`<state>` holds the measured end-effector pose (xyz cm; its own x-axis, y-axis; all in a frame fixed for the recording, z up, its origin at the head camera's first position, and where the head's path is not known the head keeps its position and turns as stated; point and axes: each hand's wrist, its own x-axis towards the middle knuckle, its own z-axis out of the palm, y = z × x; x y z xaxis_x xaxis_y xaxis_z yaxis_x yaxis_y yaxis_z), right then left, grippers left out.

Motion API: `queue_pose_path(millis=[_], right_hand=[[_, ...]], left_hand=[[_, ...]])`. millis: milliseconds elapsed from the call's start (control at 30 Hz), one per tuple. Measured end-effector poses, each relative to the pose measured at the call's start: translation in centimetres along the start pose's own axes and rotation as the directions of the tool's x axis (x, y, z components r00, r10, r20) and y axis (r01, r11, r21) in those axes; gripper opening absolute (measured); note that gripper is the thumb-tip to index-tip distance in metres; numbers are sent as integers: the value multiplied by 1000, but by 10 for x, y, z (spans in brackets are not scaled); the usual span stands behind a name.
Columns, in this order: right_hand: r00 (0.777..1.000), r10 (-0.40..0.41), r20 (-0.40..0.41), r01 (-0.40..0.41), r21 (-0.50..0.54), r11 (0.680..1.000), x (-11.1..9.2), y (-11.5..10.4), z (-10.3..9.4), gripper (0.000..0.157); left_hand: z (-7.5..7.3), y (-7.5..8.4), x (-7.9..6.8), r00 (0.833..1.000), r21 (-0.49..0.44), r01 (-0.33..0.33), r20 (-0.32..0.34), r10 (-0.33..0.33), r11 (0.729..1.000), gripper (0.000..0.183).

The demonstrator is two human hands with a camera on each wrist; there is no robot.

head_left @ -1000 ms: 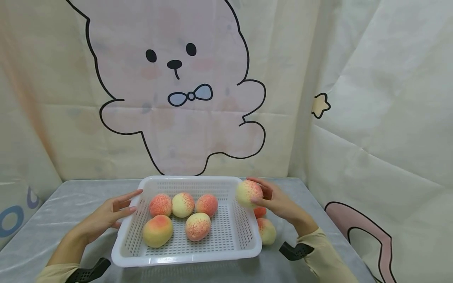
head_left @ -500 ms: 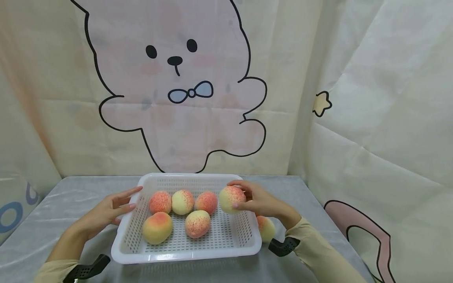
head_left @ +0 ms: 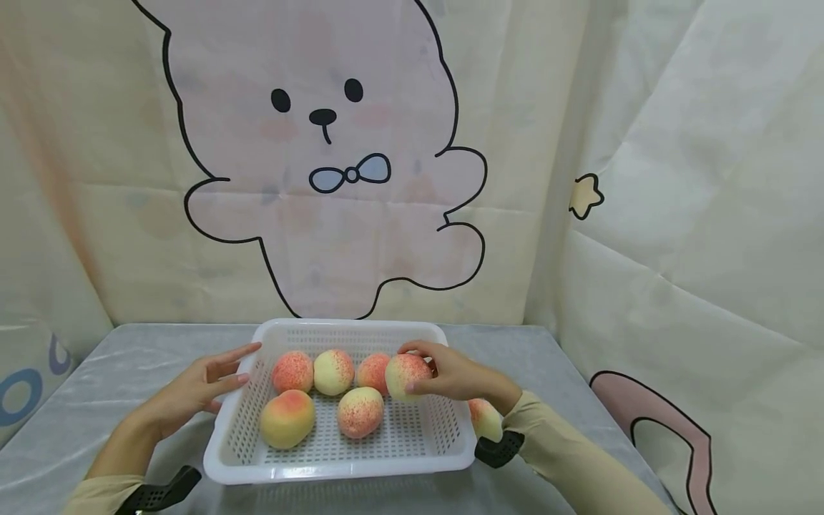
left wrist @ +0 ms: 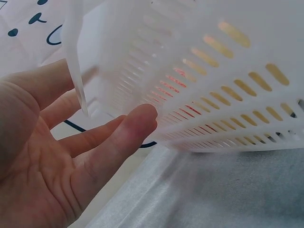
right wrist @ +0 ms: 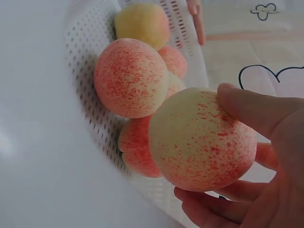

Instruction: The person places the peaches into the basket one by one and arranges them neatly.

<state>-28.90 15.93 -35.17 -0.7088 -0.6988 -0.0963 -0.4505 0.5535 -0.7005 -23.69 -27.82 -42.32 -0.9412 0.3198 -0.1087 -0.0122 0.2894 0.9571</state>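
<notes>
A pale yellow peach with red speckles (right wrist: pixel 202 140) sits between the thumb and fingers of my right hand (head_left: pixel 460 373), which holds it over the right half of a white plastic basket (head_left: pixel 341 468). Inside lie several more peaches, among them a yellow one with an orange top (head_left: pixel 287 420), a speckled one at the front (head_left: pixel 360 413) and a red one (head_left: pixel 373 373) partly hidden by the held peach. At the basket's left rim, my left hand (head_left: pixel 193 386) has its fingers extended and touching the side. The left wrist view shows its thumb (left wrist: pixel 137 123) against the slotted wall.
Another peach (head_left: pixel 486 419) lies on the grey cloth-covered table (head_left: pixel 148 350), just right of the basket and partly behind my right wrist. Behind the table hangs a curtain with a cartoon bear (head_left: pixel 322 214). A second curtain (head_left: pixel 695 214) closes off the right side.
My right hand has carried the speckled peach leftward from the basket's right rim to over its inside, beside the red peach. My left hand stays at the left rim.
</notes>
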Motion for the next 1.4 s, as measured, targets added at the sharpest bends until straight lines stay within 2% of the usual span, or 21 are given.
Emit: queue_pose_path(millis=[167,300,733,1400], right_hand=[[1000,30,1,-30,-64,997,4,0,3,54],[998,59,-4,-59,-71,996,7,1,3,53],[996,86,23,-83,-104,991,14,4,8,54],[973,219,74,-190,-284,940,20,-9,11,45]], left_hand=[[1,0,1,1000,6,2,-10,-2,1000,72],[1,0,1,1000,1,-1,-6,1,1000,71],[1,-4,0,1000,-15,-17,26,17,1000,70],[-1,-2,-1,999,-23,-32,35,33,999,68]])
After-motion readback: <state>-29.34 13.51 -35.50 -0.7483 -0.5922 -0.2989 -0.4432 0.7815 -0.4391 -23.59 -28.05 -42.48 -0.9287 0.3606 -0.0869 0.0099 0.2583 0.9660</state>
